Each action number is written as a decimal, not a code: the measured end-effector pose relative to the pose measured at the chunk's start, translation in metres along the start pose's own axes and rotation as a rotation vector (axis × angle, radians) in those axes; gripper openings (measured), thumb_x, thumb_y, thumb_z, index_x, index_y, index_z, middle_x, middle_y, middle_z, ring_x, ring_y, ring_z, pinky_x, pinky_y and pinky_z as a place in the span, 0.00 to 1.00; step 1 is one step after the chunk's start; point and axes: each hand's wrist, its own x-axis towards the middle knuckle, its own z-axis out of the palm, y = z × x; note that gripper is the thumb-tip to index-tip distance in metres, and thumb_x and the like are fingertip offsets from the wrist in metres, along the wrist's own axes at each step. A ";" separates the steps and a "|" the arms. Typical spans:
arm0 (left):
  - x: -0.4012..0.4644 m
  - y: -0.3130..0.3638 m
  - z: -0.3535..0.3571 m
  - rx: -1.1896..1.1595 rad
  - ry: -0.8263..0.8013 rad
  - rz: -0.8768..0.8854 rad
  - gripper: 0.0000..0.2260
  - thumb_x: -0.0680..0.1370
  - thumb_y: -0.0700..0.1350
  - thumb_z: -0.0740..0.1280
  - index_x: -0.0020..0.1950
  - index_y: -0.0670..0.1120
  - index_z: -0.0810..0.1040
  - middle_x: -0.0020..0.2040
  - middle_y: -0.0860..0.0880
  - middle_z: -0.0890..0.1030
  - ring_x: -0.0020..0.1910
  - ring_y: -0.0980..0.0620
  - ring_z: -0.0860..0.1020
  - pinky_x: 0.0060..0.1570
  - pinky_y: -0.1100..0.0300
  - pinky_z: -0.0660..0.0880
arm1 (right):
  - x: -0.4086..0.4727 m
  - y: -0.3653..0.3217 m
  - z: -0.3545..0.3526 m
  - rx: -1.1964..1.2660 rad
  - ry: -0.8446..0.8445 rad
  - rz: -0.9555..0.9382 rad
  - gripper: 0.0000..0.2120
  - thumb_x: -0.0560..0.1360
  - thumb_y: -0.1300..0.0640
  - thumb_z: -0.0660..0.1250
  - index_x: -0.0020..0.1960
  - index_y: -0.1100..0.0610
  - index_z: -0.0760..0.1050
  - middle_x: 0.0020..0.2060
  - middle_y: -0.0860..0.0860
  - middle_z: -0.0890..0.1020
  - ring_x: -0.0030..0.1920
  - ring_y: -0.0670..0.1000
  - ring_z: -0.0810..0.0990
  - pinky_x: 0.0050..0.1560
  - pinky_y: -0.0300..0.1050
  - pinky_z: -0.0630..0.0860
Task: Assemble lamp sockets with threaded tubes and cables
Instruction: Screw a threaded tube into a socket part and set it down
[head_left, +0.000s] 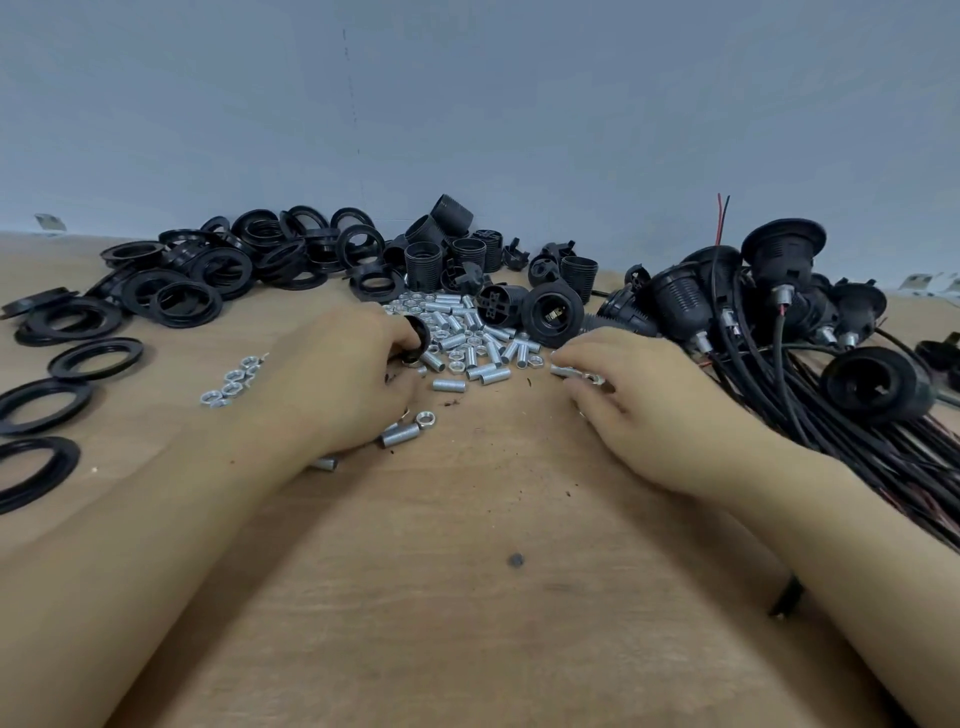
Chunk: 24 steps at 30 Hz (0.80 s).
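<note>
Two hands: left hand (347, 373) grips black socket cap (418, 336); right hand (631, 396) pinches ribbed tube (567, 370).

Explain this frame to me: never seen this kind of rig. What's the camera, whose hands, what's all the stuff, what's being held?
There is no machine here: a person works with two bare hands, and the single picture comes from a wide-angle camera on their head, looking forward and down.

On the brown wooden table lie, at far left, a heap of flat black plastic rings; at the back middle, black ribbed plastic socket bodies; in front of them, a pile of short silver threaded metal tubes and nuts; at right, finished black sockets on long black cables.

The left hand grips a small black plastic socket part at its fingertips. The right hand pinches a short silver threaded tube at the edge of the pile, seemingly with a nut on it; that detail is too small to confirm.
</note>
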 end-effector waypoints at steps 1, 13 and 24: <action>0.000 0.000 0.000 0.003 0.004 -0.004 0.10 0.77 0.50 0.69 0.59 0.53 0.80 0.52 0.54 0.80 0.53 0.48 0.77 0.51 0.50 0.77 | 0.001 0.001 0.004 -0.028 -0.043 0.011 0.12 0.81 0.58 0.59 0.61 0.57 0.77 0.58 0.50 0.78 0.60 0.52 0.74 0.62 0.49 0.71; 0.002 -0.006 -0.005 -0.072 0.038 -0.056 0.06 0.75 0.47 0.71 0.49 0.56 0.76 0.41 0.62 0.79 0.44 0.55 0.77 0.45 0.55 0.75 | 0.004 0.004 0.001 -0.104 -0.045 0.168 0.07 0.78 0.54 0.65 0.53 0.52 0.81 0.46 0.48 0.78 0.48 0.50 0.76 0.52 0.49 0.75; -0.001 -0.012 -0.027 -0.028 -0.189 0.071 0.06 0.69 0.63 0.73 0.38 0.63 0.82 0.34 0.71 0.78 0.31 0.66 0.75 0.36 0.60 0.76 | 0.007 0.005 -0.001 0.179 0.343 0.209 0.07 0.74 0.65 0.68 0.48 0.56 0.82 0.40 0.46 0.77 0.39 0.44 0.76 0.43 0.33 0.73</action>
